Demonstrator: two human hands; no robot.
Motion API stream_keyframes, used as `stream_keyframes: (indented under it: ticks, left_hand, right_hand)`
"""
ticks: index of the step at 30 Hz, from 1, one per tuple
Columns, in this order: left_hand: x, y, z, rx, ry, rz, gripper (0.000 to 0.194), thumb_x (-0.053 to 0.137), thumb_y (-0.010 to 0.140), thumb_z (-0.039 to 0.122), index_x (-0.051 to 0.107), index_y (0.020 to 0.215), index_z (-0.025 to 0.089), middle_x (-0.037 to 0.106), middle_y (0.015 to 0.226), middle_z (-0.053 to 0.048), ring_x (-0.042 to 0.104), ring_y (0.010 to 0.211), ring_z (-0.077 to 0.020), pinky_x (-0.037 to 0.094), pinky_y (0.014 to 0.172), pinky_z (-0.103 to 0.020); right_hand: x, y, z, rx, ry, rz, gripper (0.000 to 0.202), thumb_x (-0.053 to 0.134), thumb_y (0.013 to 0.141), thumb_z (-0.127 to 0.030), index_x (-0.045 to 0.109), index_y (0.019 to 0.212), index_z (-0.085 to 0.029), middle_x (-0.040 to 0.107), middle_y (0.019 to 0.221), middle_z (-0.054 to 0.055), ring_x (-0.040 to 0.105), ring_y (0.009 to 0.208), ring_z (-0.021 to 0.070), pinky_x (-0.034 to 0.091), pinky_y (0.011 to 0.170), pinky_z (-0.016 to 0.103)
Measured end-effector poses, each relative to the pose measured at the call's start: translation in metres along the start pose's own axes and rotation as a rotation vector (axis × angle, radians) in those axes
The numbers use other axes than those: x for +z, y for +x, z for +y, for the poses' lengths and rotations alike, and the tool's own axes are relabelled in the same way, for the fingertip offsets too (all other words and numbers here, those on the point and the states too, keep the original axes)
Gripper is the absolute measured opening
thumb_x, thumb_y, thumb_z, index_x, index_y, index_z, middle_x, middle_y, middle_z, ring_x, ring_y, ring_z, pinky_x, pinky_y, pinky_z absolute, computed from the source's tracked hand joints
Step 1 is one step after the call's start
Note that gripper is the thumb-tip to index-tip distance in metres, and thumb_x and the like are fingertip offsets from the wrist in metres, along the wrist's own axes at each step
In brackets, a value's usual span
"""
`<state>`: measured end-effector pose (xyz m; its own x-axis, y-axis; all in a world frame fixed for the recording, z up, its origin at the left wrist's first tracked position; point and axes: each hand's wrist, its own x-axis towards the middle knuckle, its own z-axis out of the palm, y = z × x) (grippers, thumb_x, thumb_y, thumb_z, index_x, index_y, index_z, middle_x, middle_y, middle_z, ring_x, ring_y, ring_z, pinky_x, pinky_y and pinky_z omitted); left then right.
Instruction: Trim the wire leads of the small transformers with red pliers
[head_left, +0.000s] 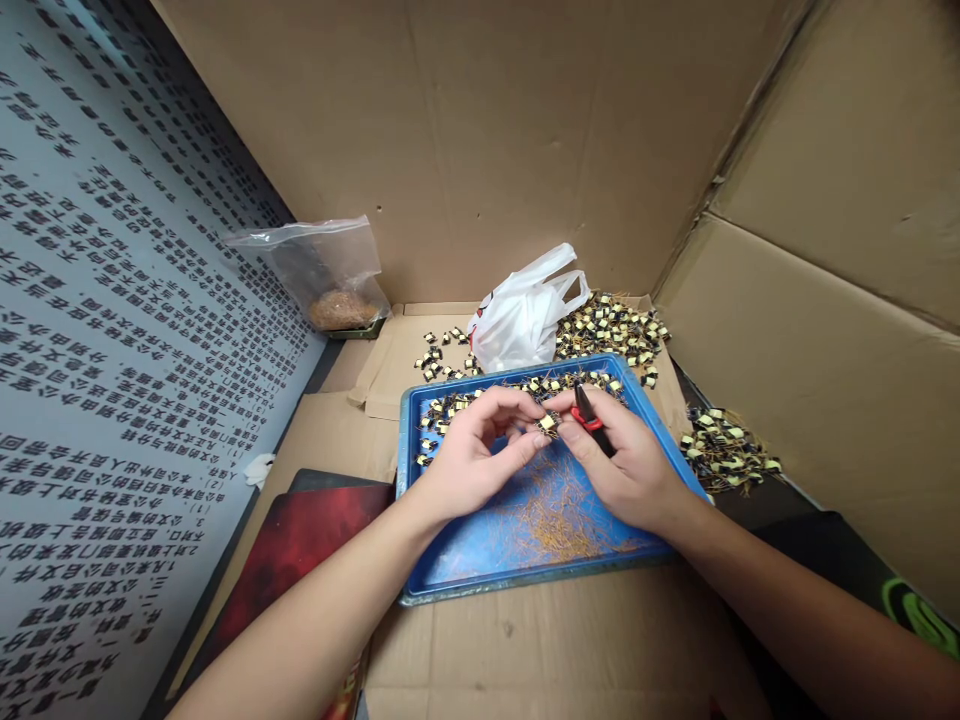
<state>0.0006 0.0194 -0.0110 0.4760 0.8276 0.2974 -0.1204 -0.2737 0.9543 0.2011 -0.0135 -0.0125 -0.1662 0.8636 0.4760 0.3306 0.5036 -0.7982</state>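
Note:
Over the blue tray [450, 573], my left hand [480, 450] pinches a small coil transformer [548, 423] with a yellow-taped top and thin wire leads. My right hand [619, 450] is closed around small cutters [590, 415] with red and black parts; their blade tips are hard to make out. Its thumb and forefinger come close to the transformer, and I cannot tell whether they touch it. Copper-coloured wire clippings [562, 520] lie scattered on the tray floor below. More such transformers [450, 405] line the tray's far side.
Behind the tray sit a white plastic bag [517, 320] and a heap of transformers [615, 330]. Another pile [724, 450] lies at right. A clear bag of copper-coloured bits [341, 305] stands back left. A red-black mat [300, 560] lies left; cardboard walls [510, 130] enclose the place.

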Motion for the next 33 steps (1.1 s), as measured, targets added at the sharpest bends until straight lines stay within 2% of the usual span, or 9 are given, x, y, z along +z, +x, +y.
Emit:
stream_keyframes:
  ticks: [9, 13, 18, 23, 27, 33]
  left_hand:
    - [0.0021, 0.0005, 0.0050, 0.051, 0.049, -0.002, 0.017, 0.076, 0.095, 0.027, 0.062, 0.102, 0.020, 0.074, 0.115, -0.011, 0.070, 0.097, -0.0183, 0.057, 0.091, -0.037]
    - [0.0026, 0.0014, 0.0039, 0.078, 0.101, 0.050, 0.019, 0.075, 0.095, 0.030, 0.061, 0.102, 0.019, 0.074, 0.113, -0.011, 0.071, 0.099, -0.0195, 0.058, 0.087, -0.034]
    - [0.0002, 0.0004, 0.0019, 0.122, 0.170, 0.062, 0.028, 0.074, 0.096, 0.029, 0.064, 0.121, 0.021, 0.074, 0.113, -0.009, 0.071, 0.095, -0.0171, 0.057, 0.082, -0.029]
    - [-0.0015, 0.0009, 0.0015, 0.151, 0.249, 0.074, 0.022, 0.074, 0.095, 0.025, 0.069, 0.115, 0.020, 0.073, 0.103, -0.006, 0.068, 0.088, -0.0156, 0.056, 0.079, -0.029]
    - [-0.0022, 0.0015, -0.0011, 0.176, 0.253, 0.098, 0.019, 0.076, 0.092, 0.026, 0.061, 0.104, 0.020, 0.068, 0.102, -0.006, 0.063, 0.083, -0.0146, 0.054, 0.071, -0.026]
    - [-0.0028, 0.0014, 0.0000, 0.285, 0.362, 0.078, 0.016, 0.073, 0.093, 0.021, 0.058, 0.095, 0.020, 0.065, 0.095, -0.005, 0.061, 0.084, -0.0151, 0.053, 0.072, -0.026]
  right_hand:
    - [-0.0004, -0.0002, -0.0045, 0.031, -0.019, 0.031, 0.020, 0.055, 0.106, -0.027, 0.065, 0.123, -0.025, 0.070, 0.110, 0.007, 0.066, 0.094, 0.0214, 0.054, 0.085, 0.037]
    - [-0.0012, -0.0021, -0.0061, -0.021, -0.101, 0.062, 0.021, 0.065, 0.101, -0.031, 0.066, 0.120, -0.025, 0.069, 0.096, 0.005, 0.064, 0.080, 0.0204, 0.054, 0.075, 0.036]
    - [0.0002, -0.0023, -0.0066, -0.090, -0.135, 0.042, 0.019, 0.069, 0.099, -0.028, 0.067, 0.117, -0.026, 0.075, 0.106, 0.007, 0.070, 0.092, 0.0231, 0.057, 0.083, 0.039]
    - [0.0008, -0.0014, -0.0064, -0.140, -0.151, 0.075, 0.020, 0.069, 0.099, -0.022, 0.068, 0.118, -0.026, 0.075, 0.102, 0.005, 0.069, 0.091, 0.0217, 0.056, 0.083, 0.037]
    - [0.0014, -0.0020, -0.0045, -0.090, -0.171, 0.074, 0.019, 0.070, 0.098, -0.023, 0.067, 0.117, -0.023, 0.071, 0.098, 0.005, 0.066, 0.086, 0.0205, 0.053, 0.078, 0.036]
    - [0.0013, -0.0026, -0.0038, 0.085, -0.104, 0.046, 0.020, 0.069, 0.097, -0.030, 0.063, 0.114, -0.022, 0.060, 0.084, 0.000, 0.057, 0.071, 0.0164, 0.048, 0.069, 0.032]
